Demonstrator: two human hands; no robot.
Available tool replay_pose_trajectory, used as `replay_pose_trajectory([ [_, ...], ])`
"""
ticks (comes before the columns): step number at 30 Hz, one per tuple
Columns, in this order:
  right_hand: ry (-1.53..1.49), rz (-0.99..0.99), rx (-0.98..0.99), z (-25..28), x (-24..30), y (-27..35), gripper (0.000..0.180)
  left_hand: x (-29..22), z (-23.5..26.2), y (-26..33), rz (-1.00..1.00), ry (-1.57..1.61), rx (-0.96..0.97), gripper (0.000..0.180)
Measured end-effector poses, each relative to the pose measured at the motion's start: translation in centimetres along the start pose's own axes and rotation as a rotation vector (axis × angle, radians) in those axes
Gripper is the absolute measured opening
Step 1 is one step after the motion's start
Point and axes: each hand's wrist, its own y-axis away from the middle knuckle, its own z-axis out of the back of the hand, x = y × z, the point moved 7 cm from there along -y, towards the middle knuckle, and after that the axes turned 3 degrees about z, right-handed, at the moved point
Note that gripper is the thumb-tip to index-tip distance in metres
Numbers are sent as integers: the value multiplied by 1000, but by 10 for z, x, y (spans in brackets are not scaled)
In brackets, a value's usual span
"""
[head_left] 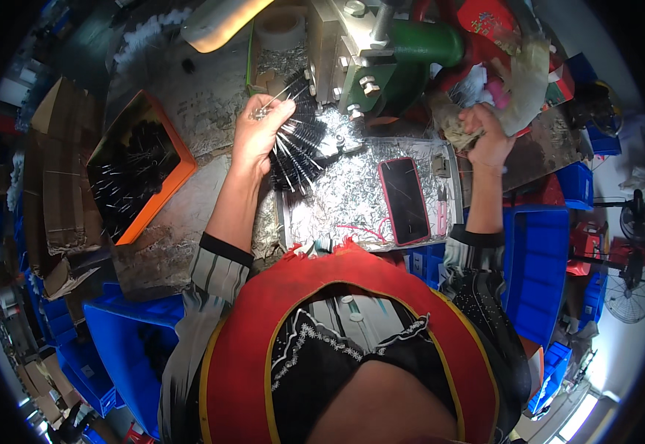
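Observation:
My left hand [257,133] is closed, thumb against fingers, on several thin silver pins beside the press. Beneath and right of its fingers, a fan of black ribbed pieces with silver shafts [296,152] spreads over the bench; whether the hand also grips these I cannot tell. On the right, my right hand [487,137] curls its fingers on a beige cloth-like wrapping [456,124], next to a pale curved piece [528,85]. What lies inside the wrapping is hidden. The green and steel press [370,74] stands between my hands, with a bright lit spot under it.
A phone in a red case [404,201] lies on the foil-like bench sheet [330,214], with pink-handled snips [441,211] beside it. An orange-edged box [161,196] at left holds black pieces with silver pins. Blue bins [533,266] flank me. A lamp [223,22] hangs above.

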Motion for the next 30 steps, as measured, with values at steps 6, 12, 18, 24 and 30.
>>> replay_pose_trajectory([
  [6,92,-115,76,-7,28,-15,7,6,4,-3,-50,41,-48,23],
  [12,209,-115,237,-9,32,-25,14,5,4,0,-84,145,-135,23],
  [18,266,-358,257,-18,52,-44,18,1,-2,-7,-128,111,-131,23],
  [24,203,4,41,-10,38,-16,10,-1,3,0,-121,97,-152,24],
  [30,-129,4,76,-5,1,0,6,-6,3,6,-187,136,-208,25],
])
